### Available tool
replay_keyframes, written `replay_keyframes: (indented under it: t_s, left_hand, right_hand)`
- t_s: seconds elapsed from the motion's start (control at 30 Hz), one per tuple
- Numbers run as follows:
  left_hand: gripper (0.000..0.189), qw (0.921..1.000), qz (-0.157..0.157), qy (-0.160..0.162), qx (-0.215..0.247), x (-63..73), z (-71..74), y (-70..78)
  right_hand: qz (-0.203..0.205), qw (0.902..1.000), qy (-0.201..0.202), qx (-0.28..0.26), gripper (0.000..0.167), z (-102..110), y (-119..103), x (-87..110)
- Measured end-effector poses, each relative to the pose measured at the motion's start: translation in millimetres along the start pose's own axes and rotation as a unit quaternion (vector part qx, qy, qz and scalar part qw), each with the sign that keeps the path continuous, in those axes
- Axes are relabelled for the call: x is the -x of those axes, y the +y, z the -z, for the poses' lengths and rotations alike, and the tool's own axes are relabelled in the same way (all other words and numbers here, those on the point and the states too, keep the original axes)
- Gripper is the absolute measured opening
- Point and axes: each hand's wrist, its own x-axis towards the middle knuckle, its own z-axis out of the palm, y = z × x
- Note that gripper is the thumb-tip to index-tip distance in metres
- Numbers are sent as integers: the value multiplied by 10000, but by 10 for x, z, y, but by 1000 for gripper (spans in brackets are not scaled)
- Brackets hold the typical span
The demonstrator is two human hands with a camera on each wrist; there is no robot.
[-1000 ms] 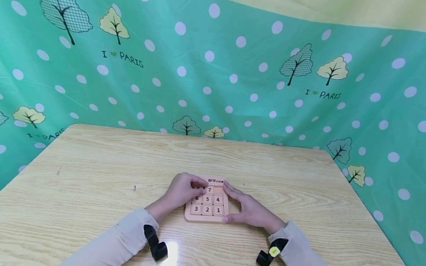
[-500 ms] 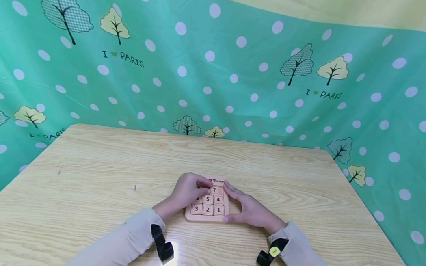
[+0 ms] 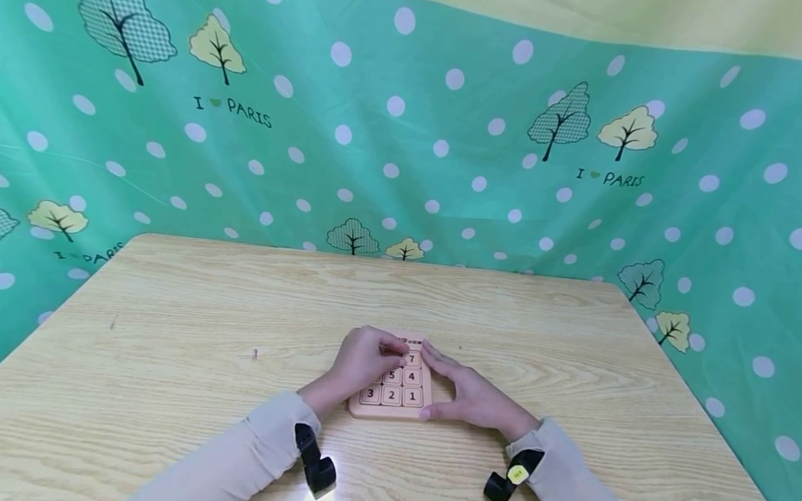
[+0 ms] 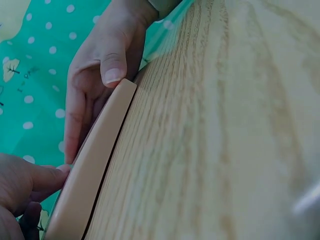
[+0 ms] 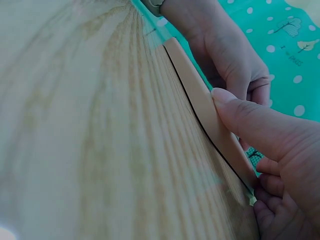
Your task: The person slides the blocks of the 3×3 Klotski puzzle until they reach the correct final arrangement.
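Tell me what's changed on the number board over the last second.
Tile 7 has slid right, from the top middle into the bare top-right slot. The left hand has moved right along with it; no grip or release can be made out. Unchanged: the right hand holding the board at its right side, and tile 5, tile 4 and the bottom row.

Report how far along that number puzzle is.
Done: tile 7 sits in the top right slot of the puzzle. In hand: the left hand covers the puzzle's upper left, reaching to 7's edge; the right hand holds the puzzle's right side. Remaining: probably most of the sorting, if counting order is wanted, since the bottom row reads 3, 2, 1.
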Motion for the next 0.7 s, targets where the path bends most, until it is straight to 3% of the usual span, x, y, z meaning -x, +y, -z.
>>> replay_keyframes:
  t_s: [0.27, 0.5, 0.7]
  left_hand:
    - [21, 9998, 47, -180, -26, 0, 50, -21]
    - [21, 9994, 288, -127, 142, 35, 248, -92]
    - [18, 9982, 588, -129, -70, 111, 381, -176]
  right_hand:
    - [-18, 10000, -16, 40, 93, -14, 35, -12]
    - [108, 9999, 19, 93, 93, 3, 24, -15]
    - [72, 10000, -9, 36, 94, 5, 13, -11]
